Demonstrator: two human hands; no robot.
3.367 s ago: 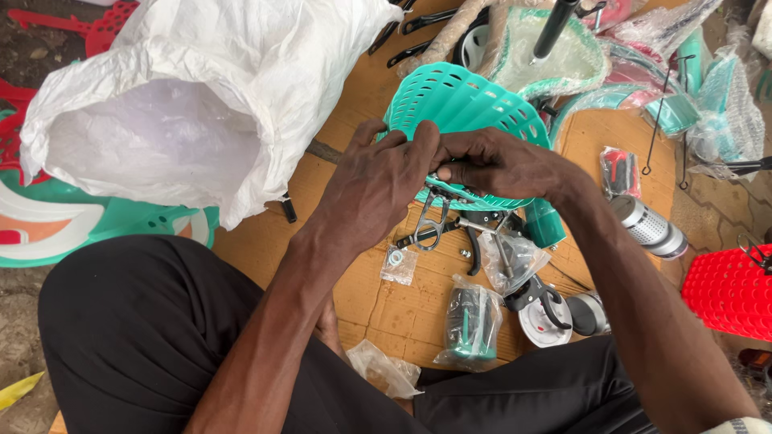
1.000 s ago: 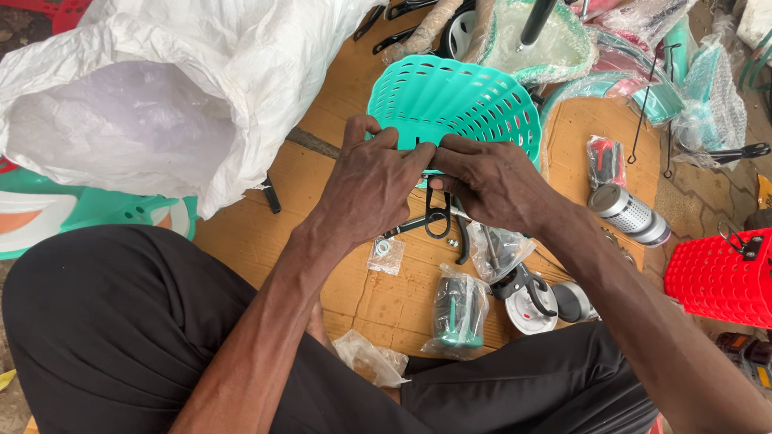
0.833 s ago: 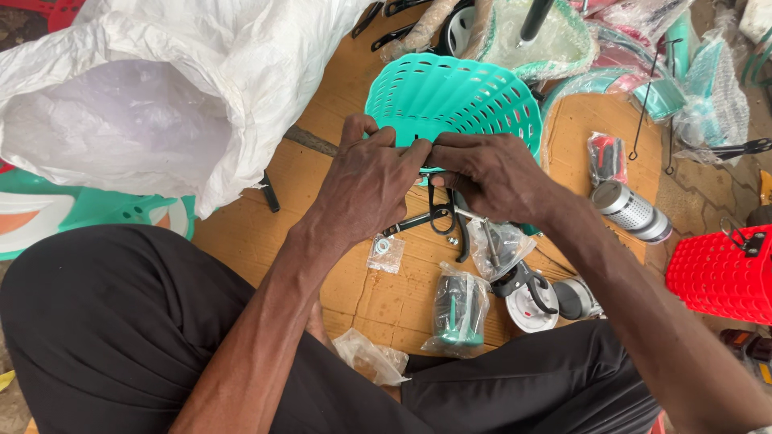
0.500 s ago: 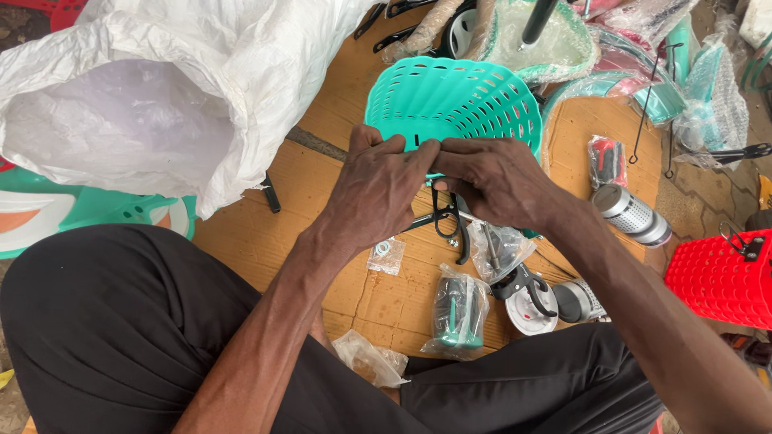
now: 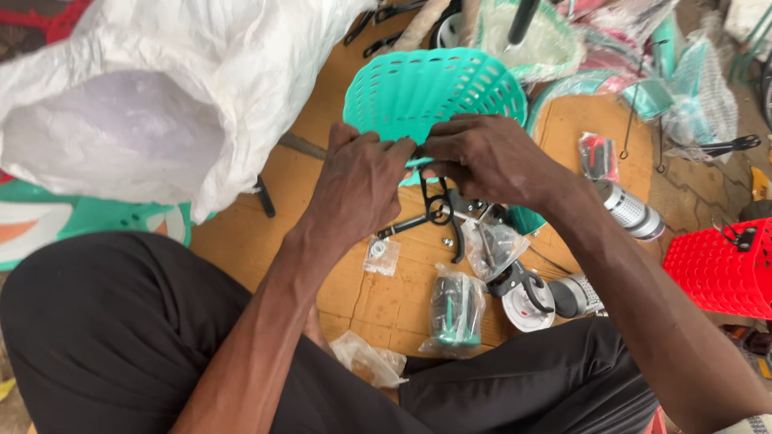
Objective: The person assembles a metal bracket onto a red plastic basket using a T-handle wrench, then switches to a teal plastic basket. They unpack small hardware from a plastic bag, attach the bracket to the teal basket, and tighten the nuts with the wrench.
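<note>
Both our hands meet at the near rim of the teal basket (image 5: 434, 88), which stands tilted above the cardboard (image 5: 378, 297). Our left hand (image 5: 358, 181) pinches the rim; our right hand (image 5: 482, 157) grips it beside a black bracket (image 5: 438, 210) hanging just below. A white sack (image 5: 161, 96) lies to the left, a bagged part (image 5: 456, 309) near our knees.

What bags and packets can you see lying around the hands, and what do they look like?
Big white plastic bag: upper left, crumpled, mouth open.
Clear packet with teal parts: on the cardboard below the hands.
Tiny clear packet: under the left hand, a small ring inside.
Clear packet: below the right hand, contents unclear.
Red and black packet: right, flat.
</note>
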